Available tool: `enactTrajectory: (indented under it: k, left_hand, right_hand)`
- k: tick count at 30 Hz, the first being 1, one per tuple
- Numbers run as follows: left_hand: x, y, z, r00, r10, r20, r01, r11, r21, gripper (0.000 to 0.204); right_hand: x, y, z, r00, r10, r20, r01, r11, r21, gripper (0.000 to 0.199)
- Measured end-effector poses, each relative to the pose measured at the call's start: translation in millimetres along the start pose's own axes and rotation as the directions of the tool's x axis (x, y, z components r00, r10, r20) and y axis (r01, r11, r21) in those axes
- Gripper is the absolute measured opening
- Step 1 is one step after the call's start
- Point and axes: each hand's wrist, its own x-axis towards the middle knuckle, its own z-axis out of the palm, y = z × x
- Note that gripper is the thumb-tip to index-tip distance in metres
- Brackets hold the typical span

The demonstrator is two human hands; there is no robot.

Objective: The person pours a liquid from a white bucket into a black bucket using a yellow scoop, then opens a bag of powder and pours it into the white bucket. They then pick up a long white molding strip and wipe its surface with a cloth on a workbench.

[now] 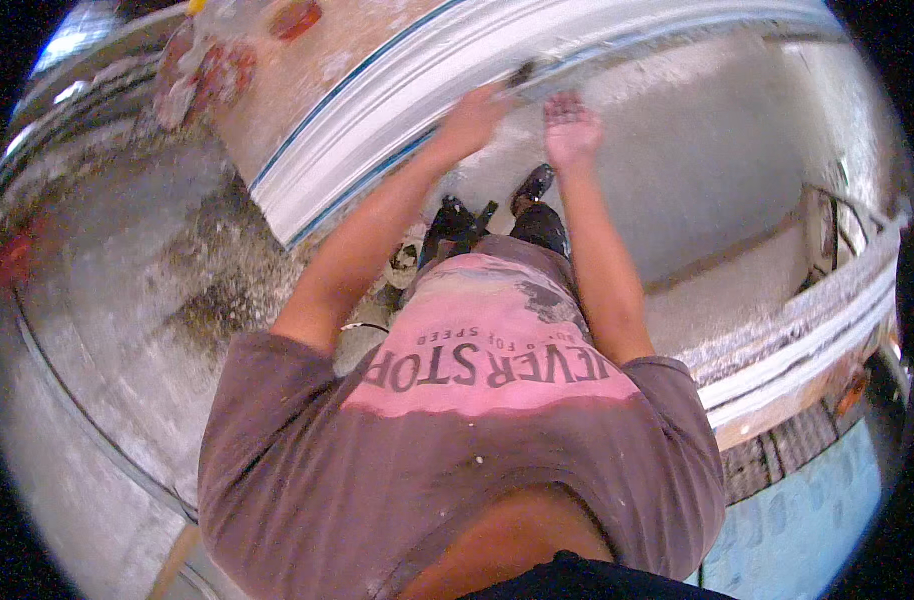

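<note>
- A long white plaster cornice moulding (397, 110) ran diagonally across the upper part of the view, from lower left to upper right, with thin blue lines along its ribbed edges; it served as the landmark here.
- The left hand (474, 115) rested on the near edge of the moulding, fingers curled around a small dark tool (522, 72) pressed against the profile. Whether it was a scraper or a brush could not be told.
- The right hand (573, 128) hovered just beside the moulding's near edge, palm open, fingers spread wide, holding nothing.
- Below the moulding stood a grey floor (697, 170) dusted with white powder, and the person's dark shoes (533, 184) showed between the arms.
- Well apart from the moulding, at the right rim, lay a second white moulding length (807, 340) on a bench.
- Beyond the moulding's far side, at upper left, sat reddish blurred objects (212, 75), too unclear to name.
- Judging by its look, the moulding would have handled as stiff but brittle: heavy for its length, chalky and dusty to the touch, likely to crack if lifted at one end. A hold was best taken beneath its flat back, both hands spaced wide, away from the thin ribbed edges.
</note>
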Motion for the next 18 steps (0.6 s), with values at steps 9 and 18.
enactTrajectory:
  k: [9, 18]
  left_hand:
    - [-46.3, -49.2, -20.4, 0.987, -0.128, 0.093, 0.134, 0.989, -0.06, 0.043]
    - [-344.6, -228.8, -104.0, 0.908, -0.409, -0.092, 0.415, 0.908, 0.063, 0.046]
  right_hand:
    - [-1.7, -14.8, 16.4, 0.994, -0.104, 0.022, 0.105, 0.994, -0.042, 0.042]
    - [-56.8, 51.0, -46.9, 0.984, -0.014, 0.18, 0.015, 1.0, -0.002, 0.028]
